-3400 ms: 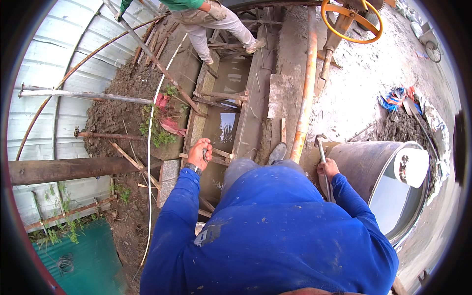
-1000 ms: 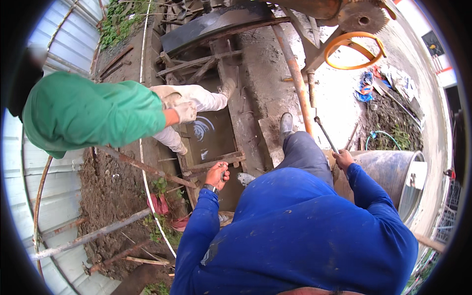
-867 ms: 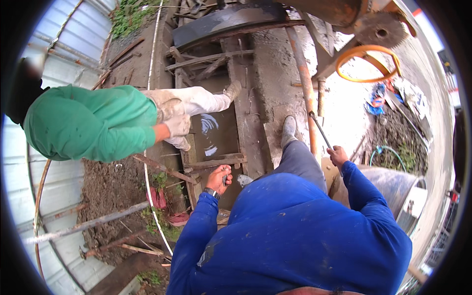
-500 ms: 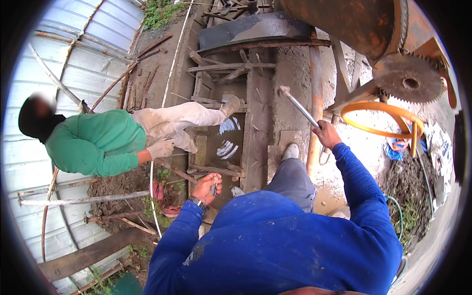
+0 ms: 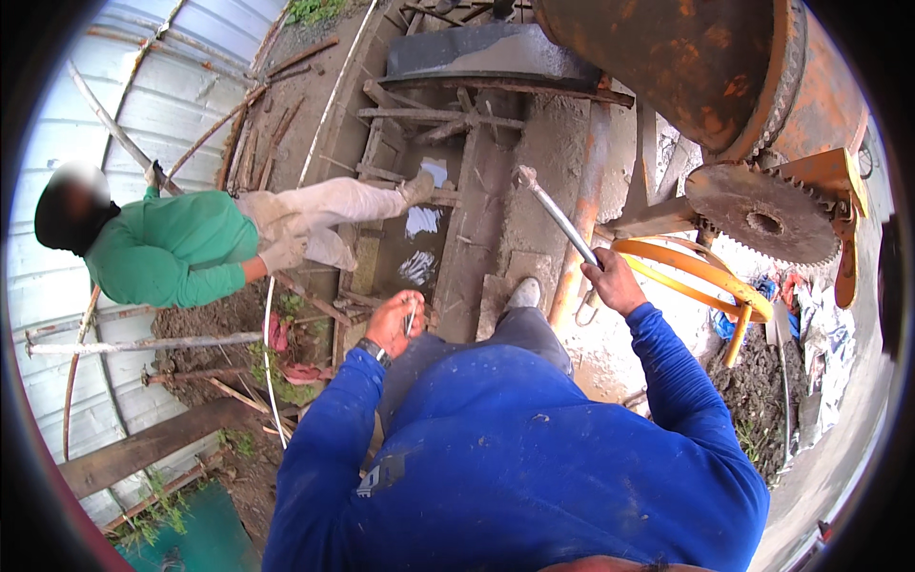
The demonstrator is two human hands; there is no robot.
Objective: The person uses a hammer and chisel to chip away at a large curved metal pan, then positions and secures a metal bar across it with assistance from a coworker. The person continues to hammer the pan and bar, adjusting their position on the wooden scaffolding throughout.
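My right hand (image 5: 614, 282) is closed round the dark grip of a hammer (image 5: 560, 217). Its silver handle slants up and left to a mud-caked head. At my belly, my left hand (image 5: 393, 324), with a watch at the wrist, is closed on thin grey metal pieces that look like nails (image 5: 411, 318); the fingers hide most of them. Ahead lies a trench (image 5: 386, 253) holding water, lined with muddy formwork boards (image 5: 477, 205). Wooden crosspieces (image 5: 438, 115) span it. The hammer head is apart from the boards.
A co-worker in a green top (image 5: 176, 248) stands at the left, one foot out over the trench. A rusty concrete mixer (image 5: 667, 71) with a toothed gear (image 5: 762, 217) and yellow wheel (image 5: 691, 265) stands at the right. Metal sheeting (image 5: 67, 372) and poles line the left.
My view has shifted, and the mixer and its wheel show lower and further left. My legs have moved as in a step. Both hands keep their hold on the hammer and the nails.
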